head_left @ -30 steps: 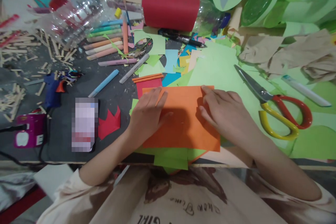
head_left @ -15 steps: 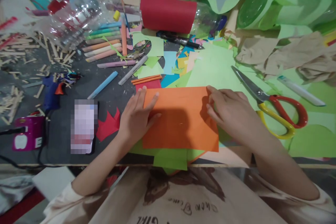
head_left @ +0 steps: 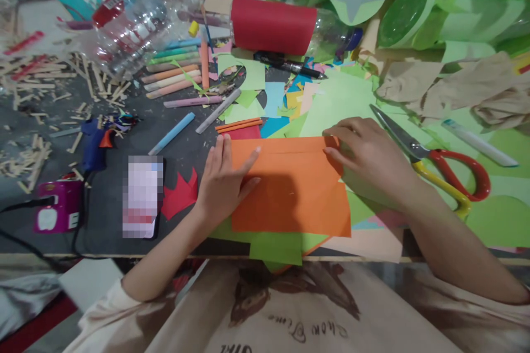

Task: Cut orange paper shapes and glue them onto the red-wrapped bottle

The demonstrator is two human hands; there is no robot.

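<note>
A sheet of orange paper [head_left: 265, 204] lies in front of me at the table's near edge, with a narrow strip along its far edge marked off by a crease or fold. My left hand [head_left: 223, 179] rests flat on its left side, fingers stretched toward the far corner and thumb apart. At the far right corner, my right hand [head_left: 360, 157] has its fingers bent and pinched around the paper's edge. Scissors [head_left: 439, 162] with red and yellow handles lie right of that hand. Beneath the orange sheet, green paper [head_left: 275, 251] sticks out over the table edge.
Left of my hands are a phone [head_left: 143, 196], a red paper scrap [head_left: 181, 193], a blue glue gun [head_left: 94, 146] and a purple box [head_left: 58, 207]. Behind lie markers [head_left: 171, 133], a pen [head_left: 290, 65], a red-wrapped bottle [head_left: 273, 25], wooden sticks [head_left: 31, 157] and crumpled brown paper [head_left: 439, 85].
My right hand has shifted slightly away from me along the paper's right side. The crease near the far edge shows more plainly. My left hand keeps its place on the sheet.
</note>
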